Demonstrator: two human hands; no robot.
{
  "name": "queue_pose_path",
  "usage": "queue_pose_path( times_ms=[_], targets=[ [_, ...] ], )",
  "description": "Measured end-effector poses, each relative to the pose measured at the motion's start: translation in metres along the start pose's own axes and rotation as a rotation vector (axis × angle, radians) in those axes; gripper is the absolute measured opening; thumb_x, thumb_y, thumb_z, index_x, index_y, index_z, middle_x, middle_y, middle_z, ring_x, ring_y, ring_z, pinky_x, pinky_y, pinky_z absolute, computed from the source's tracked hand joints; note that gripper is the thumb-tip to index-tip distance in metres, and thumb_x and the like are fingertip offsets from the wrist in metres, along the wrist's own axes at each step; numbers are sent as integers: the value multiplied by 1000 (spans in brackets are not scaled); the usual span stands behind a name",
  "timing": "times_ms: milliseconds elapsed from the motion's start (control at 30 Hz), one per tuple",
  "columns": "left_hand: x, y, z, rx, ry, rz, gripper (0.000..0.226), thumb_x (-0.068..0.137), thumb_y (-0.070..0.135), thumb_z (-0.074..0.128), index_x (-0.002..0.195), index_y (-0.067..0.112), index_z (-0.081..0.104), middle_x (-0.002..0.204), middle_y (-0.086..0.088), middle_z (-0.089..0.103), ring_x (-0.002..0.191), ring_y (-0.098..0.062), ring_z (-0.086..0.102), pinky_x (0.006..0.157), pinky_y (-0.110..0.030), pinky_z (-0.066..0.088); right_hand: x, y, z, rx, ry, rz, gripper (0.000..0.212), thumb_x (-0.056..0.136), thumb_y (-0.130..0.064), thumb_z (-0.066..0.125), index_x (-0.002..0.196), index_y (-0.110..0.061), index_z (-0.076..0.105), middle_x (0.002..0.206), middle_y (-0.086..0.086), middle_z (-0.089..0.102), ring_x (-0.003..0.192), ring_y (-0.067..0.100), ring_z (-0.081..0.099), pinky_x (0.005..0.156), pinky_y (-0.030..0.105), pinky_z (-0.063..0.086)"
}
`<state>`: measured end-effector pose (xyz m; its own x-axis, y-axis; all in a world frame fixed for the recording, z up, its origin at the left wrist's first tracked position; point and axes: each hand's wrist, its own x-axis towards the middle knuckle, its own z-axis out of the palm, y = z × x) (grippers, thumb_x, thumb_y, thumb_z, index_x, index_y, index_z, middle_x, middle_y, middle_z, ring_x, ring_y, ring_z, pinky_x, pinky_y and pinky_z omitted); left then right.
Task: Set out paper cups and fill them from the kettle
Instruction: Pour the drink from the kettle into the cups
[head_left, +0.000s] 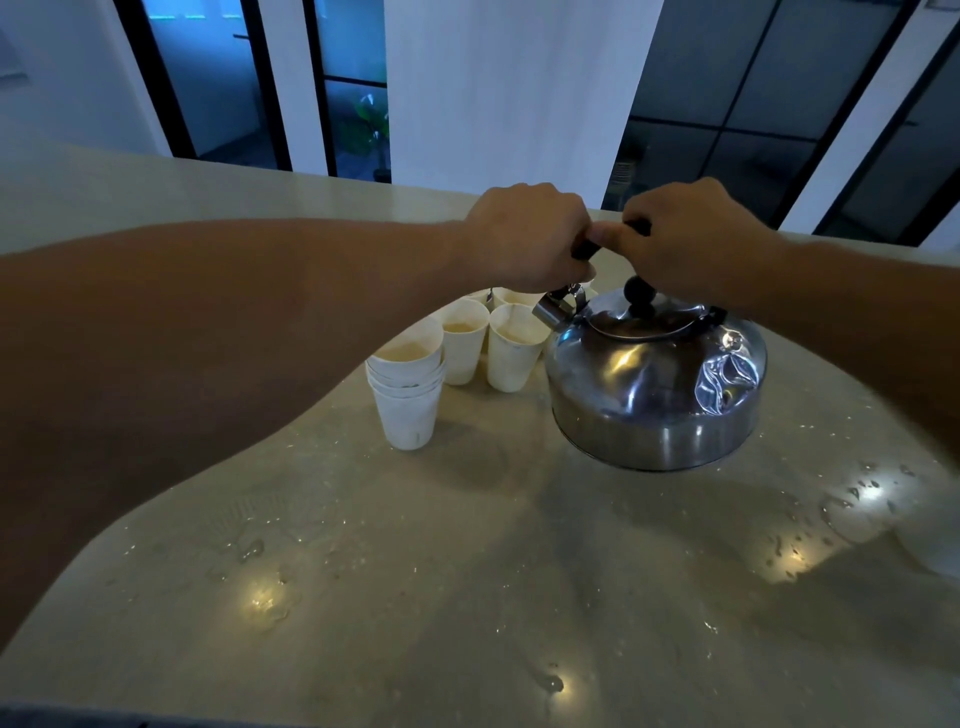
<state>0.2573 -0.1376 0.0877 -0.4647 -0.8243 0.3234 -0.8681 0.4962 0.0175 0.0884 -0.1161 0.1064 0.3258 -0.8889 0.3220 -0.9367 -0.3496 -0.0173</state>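
Observation:
A dented steel kettle (654, 384) with a black lid knob hangs tilted above the counter, its spout over a white paper cup (511, 353). My left hand (524, 239) and my right hand (691, 239) both grip the kettle's black handle from above. A second single cup (464, 340) stands left of the first; more cups behind them are mostly hidden by my left hand. A stack of several nested cups (408, 389) stands nearer me, to the left. I cannot tell whether water is flowing from the spout.
The beige stone counter (467, 571) is wet, with droplets and small puddles near me and at the right. A pale rounded object (935, 545) shows at the right edge. Beyond the counter's far edge are dark-framed glass panels and a white column.

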Motion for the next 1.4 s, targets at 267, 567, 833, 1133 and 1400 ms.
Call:
queue_pose_path(
  times_ms=[267,567,833,1133,1400],
  targets=[
    [1,-5,7,-14,-13,-33,27,87,55,60,81,30,53,72,6,50,76,-24,54,66,-32,38,3,-4,2,-19,-31,-20,54,100,-54,43,68,-11,51,65,7,50,56,17,43,51,31,29],
    [2,-7,9,-37,-8,-34,27,87,55,61,81,29,54,72,6,51,75,-23,55,61,-30,35,5,-4,1,-27,-38,-29,53,100,-54,43,66,-13,49,64,7,50,56,17,44,51,31,30],
    [4,-6,11,-40,-5,-28,27,88,56,60,83,30,55,79,5,58,76,-21,57,59,-28,34,6,-3,1,-59,-46,-31,56,100,-54,41,73,-7,55,64,8,50,56,19,43,50,31,30],
    [5,-7,14,-38,-8,-31,27,88,56,59,84,30,56,82,4,61,78,-22,59,63,-30,37,6,-3,2,-33,-56,-14,55,100,-54,43,67,-10,51,62,8,49,55,18,42,50,31,29],
    [7,-6,15,-50,-10,-46,27,88,56,60,85,30,56,82,4,61,79,-22,59,65,-30,39,8,-3,1,-60,-48,-31,56,100,-54,42,67,-10,51,62,7,48,54,16,41,50,31,27]
  ],
)
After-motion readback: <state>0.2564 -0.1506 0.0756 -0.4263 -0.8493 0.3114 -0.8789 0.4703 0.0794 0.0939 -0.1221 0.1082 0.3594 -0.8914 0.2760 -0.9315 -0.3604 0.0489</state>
